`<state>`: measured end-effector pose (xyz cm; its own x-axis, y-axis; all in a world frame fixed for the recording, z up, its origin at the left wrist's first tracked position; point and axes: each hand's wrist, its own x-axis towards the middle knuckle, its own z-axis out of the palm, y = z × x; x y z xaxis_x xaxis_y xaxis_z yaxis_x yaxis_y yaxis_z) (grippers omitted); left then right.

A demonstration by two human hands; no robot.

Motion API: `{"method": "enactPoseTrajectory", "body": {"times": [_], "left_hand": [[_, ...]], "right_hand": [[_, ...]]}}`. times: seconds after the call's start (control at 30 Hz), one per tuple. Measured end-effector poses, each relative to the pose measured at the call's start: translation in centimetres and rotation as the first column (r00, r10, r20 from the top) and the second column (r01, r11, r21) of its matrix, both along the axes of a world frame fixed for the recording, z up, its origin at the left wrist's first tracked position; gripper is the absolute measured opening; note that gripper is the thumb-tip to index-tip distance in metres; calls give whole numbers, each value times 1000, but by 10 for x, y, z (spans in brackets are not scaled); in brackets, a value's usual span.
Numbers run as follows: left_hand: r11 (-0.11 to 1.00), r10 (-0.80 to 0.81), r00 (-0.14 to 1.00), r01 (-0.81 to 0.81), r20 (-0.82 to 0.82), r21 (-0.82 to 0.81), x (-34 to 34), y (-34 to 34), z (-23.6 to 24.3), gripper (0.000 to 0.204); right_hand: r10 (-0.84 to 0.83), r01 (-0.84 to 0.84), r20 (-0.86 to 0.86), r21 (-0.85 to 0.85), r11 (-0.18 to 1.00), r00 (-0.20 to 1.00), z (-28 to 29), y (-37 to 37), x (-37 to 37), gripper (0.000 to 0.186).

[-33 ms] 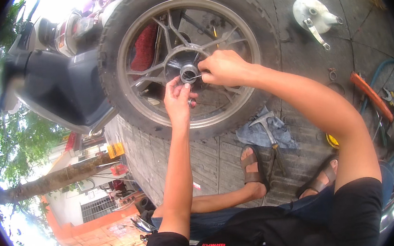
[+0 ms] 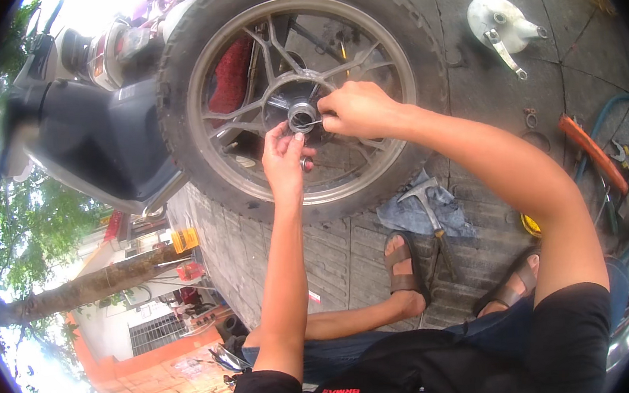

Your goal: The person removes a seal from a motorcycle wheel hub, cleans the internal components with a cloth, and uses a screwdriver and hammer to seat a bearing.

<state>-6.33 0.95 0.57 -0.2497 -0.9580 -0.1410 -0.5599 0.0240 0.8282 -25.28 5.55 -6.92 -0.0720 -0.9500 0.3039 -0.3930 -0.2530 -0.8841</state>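
A motorcycle wheel [image 2: 390, 12] with a black tyre and grey spokes stands before me. At its centre is a round metal hub [image 2: 303, 114] with an open bore. My right hand [image 2: 359, 109] is closed in a pinch on a thin metal pick-like tool [image 2: 312, 123], whose tip reaches into the bore. My left hand [image 2: 285, 158] is at the lower left of the hub, thumb and forefinger against its rim. Its other fingers are curled around a small round metal piece [image 2: 305, 164], partly hidden by them.
A pale brake hub plate [image 2: 503, 21] with a lever lies on the paving at upper right. A hammer [image 2: 423, 203] rests on a blue-grey rag [image 2: 398, 215] below the wheel. An orange-handled tool [image 2: 593, 151] and hose lie at right. A dark scooter [image 2: 99, 129] stands at left.
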Motion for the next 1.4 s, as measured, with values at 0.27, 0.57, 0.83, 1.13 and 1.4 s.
{"method": "enactPoseTrajectory", "body": {"times": [0.27, 0.57, 0.83, 1.13, 1.4], "left_hand": [[999, -37, 998, 37, 46, 0, -1, -2, 4, 40], [969, -218, 968, 199, 126, 150, 10, -23, 28, 44], [862, -405, 913, 363, 49, 355, 41, -15, 78, 44], [852, -214, 949, 298, -232, 430, 86, -18, 32, 43], [792, -220, 907, 382, -360, 477, 95, -28, 22, 43]], "right_hand": [[-28, -29, 348, 156, 987, 937, -13, 11, 24, 28], [-114, 55, 286, 208, 977, 951, 1, 21, 32, 33], [-111, 89, 128, 166, 982, 986, 16, 27, 43, 34], [-97, 129, -201, 149, 980, 975, 34, 17, 53, 52], [-51, -43, 247, 361, 932, 968, 45, 15, 56, 52]]}}
